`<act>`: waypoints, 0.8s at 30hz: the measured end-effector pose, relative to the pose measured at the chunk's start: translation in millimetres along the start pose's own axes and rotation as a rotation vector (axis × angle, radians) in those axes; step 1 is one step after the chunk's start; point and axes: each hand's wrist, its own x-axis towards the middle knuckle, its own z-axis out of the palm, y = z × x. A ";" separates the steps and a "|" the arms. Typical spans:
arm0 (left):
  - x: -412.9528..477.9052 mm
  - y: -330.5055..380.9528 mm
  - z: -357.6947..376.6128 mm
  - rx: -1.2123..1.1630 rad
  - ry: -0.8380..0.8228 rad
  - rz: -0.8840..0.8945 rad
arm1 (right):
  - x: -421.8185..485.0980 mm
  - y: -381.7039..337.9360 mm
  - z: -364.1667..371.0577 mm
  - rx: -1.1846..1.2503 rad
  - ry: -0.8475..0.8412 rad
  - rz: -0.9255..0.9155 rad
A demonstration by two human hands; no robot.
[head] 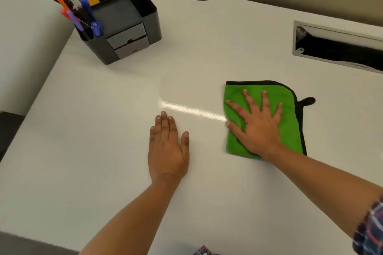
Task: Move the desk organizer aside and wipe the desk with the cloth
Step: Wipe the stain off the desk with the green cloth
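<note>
On the right half of the desk (103, 151), a green cloth (290, 114) lying flat, folded into a rough rectangle, long axis running near-to-far, black trim along the far and right edges and a little black loop (308, 101) poking out toward the right. Right hand (257, 128) pressed palm-down on top, fingers spread wide and pointing away, not pinching or gripping anything, just flat on the fabric. Left hand (169, 149) flat on bare desk just left of the cloth, fingers straight and close together, thumb out to the side, holding nothing, not touching the cloth.

Over in the far-left corner, the organizer (128, 23), parked close to the left edge and turned at an angle, two small drawers facing toward the near side. Pens (83, 14) sticking out of its left compartment, leaning left. Well apart from both hands.

Loads of open white surface between the organizer and the hands, and across the whole near-left stretch. On the far right, a metal-rimmed slot (335, 47) set into the desk, beyond the cloth and clear of it. Far edge of the desk curving in behind the organizer.
</note>
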 end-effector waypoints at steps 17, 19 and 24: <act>-1.2 -0.7 -9.0 -0.252 0.096 -0.034 | 41.4 -115.1 -2.4 0.002 -0.047 -0.654; -1.2 0.5 -10.2 -0.259 0.080 -0.038 | -2.8 -107.6 0.6 0.054 -0.053 -0.632; -1.0 0.6 -6.8 -0.147 0.001 0.013 | -128.7 -74.5 15.6 0.072 -0.141 -0.515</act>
